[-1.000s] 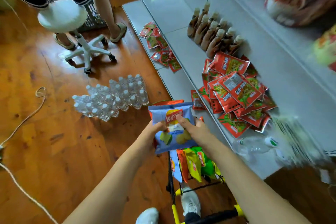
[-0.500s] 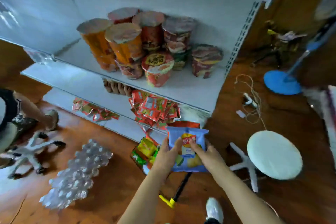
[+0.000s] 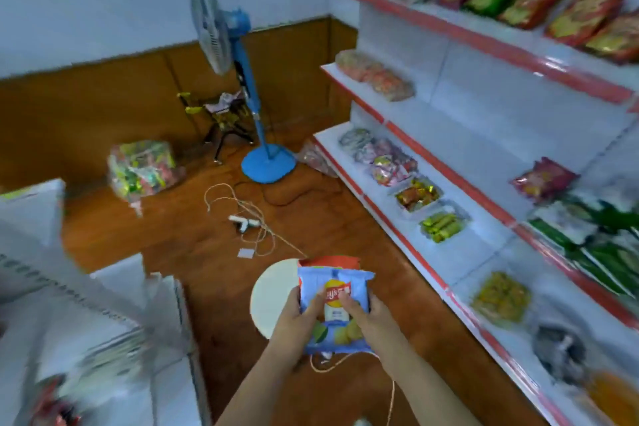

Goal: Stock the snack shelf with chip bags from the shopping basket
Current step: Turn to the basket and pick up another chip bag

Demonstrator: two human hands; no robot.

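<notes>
Both hands, left hand and right hand, hold a blue chip bag above the wooden floor, near red-edged snack shelves.

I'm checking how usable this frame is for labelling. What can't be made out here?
- Orange-red bag behind the blue Lay's chip bag: head view, hidden but for its top edge.
- Blue bag's lower print: covered by the left hand and right hand.
- White stool: its right side is behind the bags and hands.
- Packets on the red-edged shelves: labels unreadable from motion blur.
- Shopping basket: out of frame.
</notes>
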